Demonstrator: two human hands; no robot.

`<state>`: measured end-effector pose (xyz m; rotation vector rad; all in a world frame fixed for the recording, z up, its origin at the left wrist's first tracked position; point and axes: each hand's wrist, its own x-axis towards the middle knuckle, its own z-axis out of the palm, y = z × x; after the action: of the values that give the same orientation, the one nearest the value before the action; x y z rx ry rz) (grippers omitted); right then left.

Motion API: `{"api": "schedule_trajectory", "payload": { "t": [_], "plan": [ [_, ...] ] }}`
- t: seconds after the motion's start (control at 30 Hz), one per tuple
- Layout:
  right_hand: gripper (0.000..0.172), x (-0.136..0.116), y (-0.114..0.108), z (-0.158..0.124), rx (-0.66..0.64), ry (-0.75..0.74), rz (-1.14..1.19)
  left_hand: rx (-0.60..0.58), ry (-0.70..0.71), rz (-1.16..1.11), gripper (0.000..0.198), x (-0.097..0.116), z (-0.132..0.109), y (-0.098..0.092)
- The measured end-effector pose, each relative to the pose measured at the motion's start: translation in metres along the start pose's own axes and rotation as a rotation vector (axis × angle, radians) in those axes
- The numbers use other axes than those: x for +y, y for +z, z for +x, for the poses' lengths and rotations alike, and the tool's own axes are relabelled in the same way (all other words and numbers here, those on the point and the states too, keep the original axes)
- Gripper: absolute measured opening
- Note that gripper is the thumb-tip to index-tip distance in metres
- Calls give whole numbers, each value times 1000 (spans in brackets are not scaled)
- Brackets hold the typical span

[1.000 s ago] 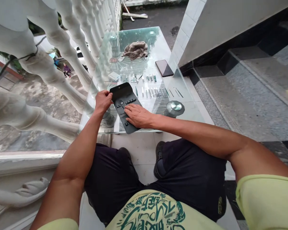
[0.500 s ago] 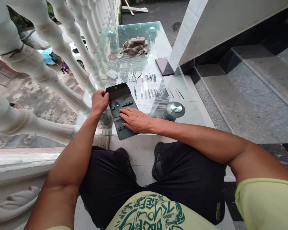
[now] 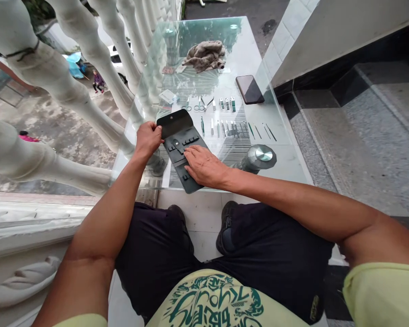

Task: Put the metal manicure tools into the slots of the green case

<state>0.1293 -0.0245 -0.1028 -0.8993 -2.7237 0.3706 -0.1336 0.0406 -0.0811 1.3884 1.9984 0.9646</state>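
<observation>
A black case [image 3: 176, 128] with elastic loops lies unfolded at the near left of the glass table. My left hand [image 3: 149, 139] pinches the case's left edge near its top flap. My right hand [image 3: 206, 167] rests palm down across the case's lower right part, fingers stretched out and covering some loops. Beyond the case are scissors [image 3: 199, 107], cuticle nippers [image 3: 207, 104] and nail clippers [image 3: 226, 104] in a row. Nearer, green-handled tweezers [image 3: 202, 126] and several slim metal tools [image 3: 225, 128] form a second row.
A phone [image 3: 250, 89] lies at the table's right, and a crumpled cloth [image 3: 205, 56] at the back. A small white packet [image 3: 168, 96] is beyond the case. White balusters [image 3: 68, 91] line the left; stone steps [image 3: 357, 136] rise on the right.
The view has shifted, so the table and both hands appear farther right. Both hands stay on the case, with the right hand's fingers still spread over its lower part.
</observation>
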Motion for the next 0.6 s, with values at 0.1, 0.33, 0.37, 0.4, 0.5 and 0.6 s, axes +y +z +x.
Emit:
{"api": "schedule_trajectory", "payload": {
  "t": [0.1,0.33,0.37,0.4,0.5,0.6],
  "plan": [
    [42,4,4,-3,34,-35,30,5,-16,-18,25,-2,2,2],
    [46,-7,12,-3,49,-49,15,28,-37,41,34,10,-4,1],
    [45,-11,11,-3,41,-51,6,35,-38,62,38,13,-6,0],
    [43,-13,8,-3,28,-57,0,40,-38,81,41,15,-8,-2],
    [33,-3,-15,4,-6,-2,13,49,-33,113,44,17,-10,-6],
    [30,45,-60,23,75,331,43,40,9,111,41,13,-6,-9]
  ]
}}
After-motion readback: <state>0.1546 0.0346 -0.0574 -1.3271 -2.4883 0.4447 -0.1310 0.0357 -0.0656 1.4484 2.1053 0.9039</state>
